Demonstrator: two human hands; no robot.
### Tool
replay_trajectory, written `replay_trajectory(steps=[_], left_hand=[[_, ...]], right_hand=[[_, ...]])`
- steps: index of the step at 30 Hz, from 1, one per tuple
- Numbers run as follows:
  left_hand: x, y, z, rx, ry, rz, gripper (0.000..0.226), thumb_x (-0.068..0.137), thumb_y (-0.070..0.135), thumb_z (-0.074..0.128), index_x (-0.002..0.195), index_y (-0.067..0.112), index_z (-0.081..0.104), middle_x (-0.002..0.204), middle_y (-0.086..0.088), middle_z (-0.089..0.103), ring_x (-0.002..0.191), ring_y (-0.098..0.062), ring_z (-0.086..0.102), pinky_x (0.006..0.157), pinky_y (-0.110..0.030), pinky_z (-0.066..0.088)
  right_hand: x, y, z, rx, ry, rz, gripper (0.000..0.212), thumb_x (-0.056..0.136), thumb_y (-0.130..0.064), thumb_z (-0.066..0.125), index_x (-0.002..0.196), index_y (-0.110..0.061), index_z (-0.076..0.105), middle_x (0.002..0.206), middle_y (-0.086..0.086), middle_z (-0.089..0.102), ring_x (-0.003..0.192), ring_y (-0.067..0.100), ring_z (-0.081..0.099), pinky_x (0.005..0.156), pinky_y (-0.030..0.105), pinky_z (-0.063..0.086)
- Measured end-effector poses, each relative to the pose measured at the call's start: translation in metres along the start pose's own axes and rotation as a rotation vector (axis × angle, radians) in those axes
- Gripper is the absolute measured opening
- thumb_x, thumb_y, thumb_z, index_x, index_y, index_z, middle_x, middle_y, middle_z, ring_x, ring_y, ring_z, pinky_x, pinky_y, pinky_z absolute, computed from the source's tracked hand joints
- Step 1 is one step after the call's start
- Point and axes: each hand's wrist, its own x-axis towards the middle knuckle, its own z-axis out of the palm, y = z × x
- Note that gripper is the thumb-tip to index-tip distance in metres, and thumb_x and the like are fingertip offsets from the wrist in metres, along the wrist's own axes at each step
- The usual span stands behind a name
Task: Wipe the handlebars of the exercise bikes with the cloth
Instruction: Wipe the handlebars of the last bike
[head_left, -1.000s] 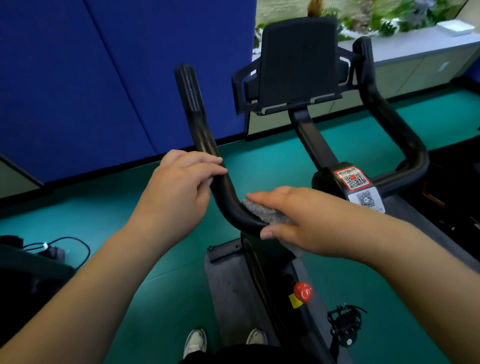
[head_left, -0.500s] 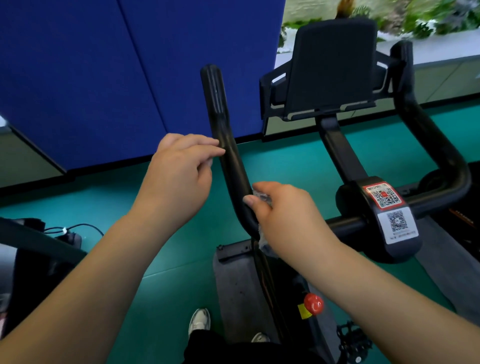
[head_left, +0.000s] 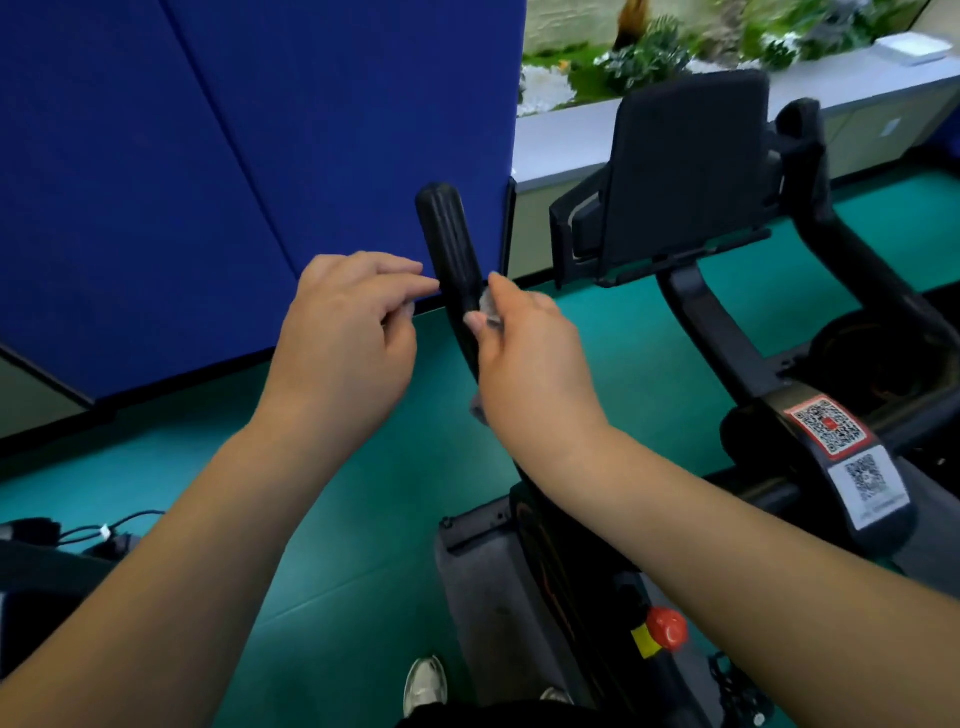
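both hands (head_left: 530, 358) flanking handlebar (head_left: 451, 244)

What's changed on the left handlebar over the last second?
The right hand slid the cloth from the lower bend up the left handlebar toward its ribbed tip. The left hand let go of the bar and now sits beside it. Right handlebar untouched throughout.

One wide-angle view, from the person's head, faces forward and down. It sits close above both forearms, with the left handlebar (head_left: 451, 249) near the middle, the screen holder (head_left: 685, 171) up right, the green floor (head_left: 363, 545) and a shoe (head_left: 426, 686) at the bottom edge.
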Motion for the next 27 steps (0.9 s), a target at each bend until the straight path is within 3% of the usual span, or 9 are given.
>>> replay_trajectory(steps=[2,5,8,12,15,17,22,25,27], left_hand=[[0.004,-0.008,-0.003,0.008,-0.010,0.019,0.030,0.091,0.008,0.051,0.112,0.021,0.067,0.118,0.007,0.061,0.114,-0.020,0.044,0.093,-0.016,0.023],[0.011,-0.019,-0.007,0.013,-0.015,0.032,0.030,0.091,0.008,0.051,0.113,0.021,0.067,0.118,0.008,0.060,0.114,-0.018,0.043,0.092,-0.012,0.021],[0.021,-0.028,-0.010,0.005,-0.021,0.050,0.031,0.091,0.008,0.051,0.115,0.021,0.066,0.119,0.007,0.061,0.114,-0.018,0.043,0.091,-0.014,0.023],[0.039,-0.032,-0.011,-0.005,-0.055,0.051,0.041,0.092,0.013,0.050,0.133,0.022,0.051,0.129,0.007,0.054,0.122,-0.017,0.038,0.096,-0.014,0.020],[0.048,-0.028,-0.008,-0.029,-0.112,0.060,0.054,0.094,0.017,0.049,0.145,0.024,0.032,0.138,0.010,0.046,0.128,-0.016,0.032,0.099,-0.021,0.024],[0.051,-0.026,-0.006,-0.034,-0.136,0.091,0.057,0.094,0.016,0.049,0.146,0.024,0.028,0.142,0.009,0.042,0.129,-0.017,0.030,0.099,-0.021,0.023],[0.052,-0.028,-0.004,-0.024,-0.128,0.125,0.054,0.093,0.010,0.047,0.144,0.022,0.034,0.144,0.008,0.041,0.130,-0.017,0.030,0.099,-0.015,0.016],[0.053,-0.027,-0.005,-0.031,-0.140,0.124,0.055,0.092,0.007,0.046,0.144,0.021,0.035,0.144,0.008,0.041,0.129,-0.018,0.031,0.097,-0.013,0.016],[0.053,-0.027,-0.005,-0.044,-0.148,0.116,0.056,0.092,0.005,0.045,0.144,0.022,0.034,0.144,0.010,0.040,0.129,-0.017,0.030,0.097,-0.013,0.017]], right_hand=[[0.013,-0.008,0.007,0.006,0.041,-0.008,0.044,0.099,-0.018,0.042,0.142,-0.007,0.036,0.124,0.010,0.049,0.091,0.006,0.050,0.068,0.004,0.026],[0.034,-0.016,0.016,0.081,0.098,0.019,0.042,0.100,-0.016,0.039,0.141,-0.006,0.037,0.119,0.006,0.046,0.071,0.001,0.043,0.052,-0.002,0.032],[0.060,-0.019,0.023,0.078,0.183,0.018,0.037,0.100,-0.017,0.039,0.134,-0.005,0.046,0.112,0.002,0.049,0.076,0.003,0.043,0.058,0.000,0.038],[0.082,-0.030,0.020,0.103,0.176,-0.005,0.031,0.100,-0.020,0.039,0.122,-0.004,0.053,0.112,0.010,0.056,0.052,0.000,0.045,0.049,-0.001,0.034],[0.078,-0.024,0.014,0.066,0.116,-0.021,0.034,0.099,-0.024,0.042,0.128,-0.009,0.052,0.115,0.008,0.059,0.079,0.007,0.058,0.070,0.008,0.038],[0.059,-0.015,0.013,0.041,0.074,0.021,0.028,0.097,-0.022,0.045,0.121,-0.010,0.054,0.107,0.007,0.060,0.090,0.016,0.054,0.070,0.019,0.033],[0.029,-0.012,0.011,0.060,0.076,0.018,0.029,0.098,-0.018,0.044,0.124,-0.007,0.053,0.098,-0.001,0.046,0.082,0.005,0.040,0.067,0.010,0.027],[0.063,-0.023,0.012,0.059,0.078,-0.007,0.020,0.100,-0.021,0.040,0.108,-0.009,0.055,0.099,0.006,0.056,0.063,0.008,0.050,0.055,0.009,0.035],[0.083,-0.030,0.013,0.110,0.080,-0.043,0.027,0.100,-0.020,0.039,0.116,-0.006,0.056,0.104,0.010,0.062,0.061,0.009,0.059,0.059,0.006,0.043]])
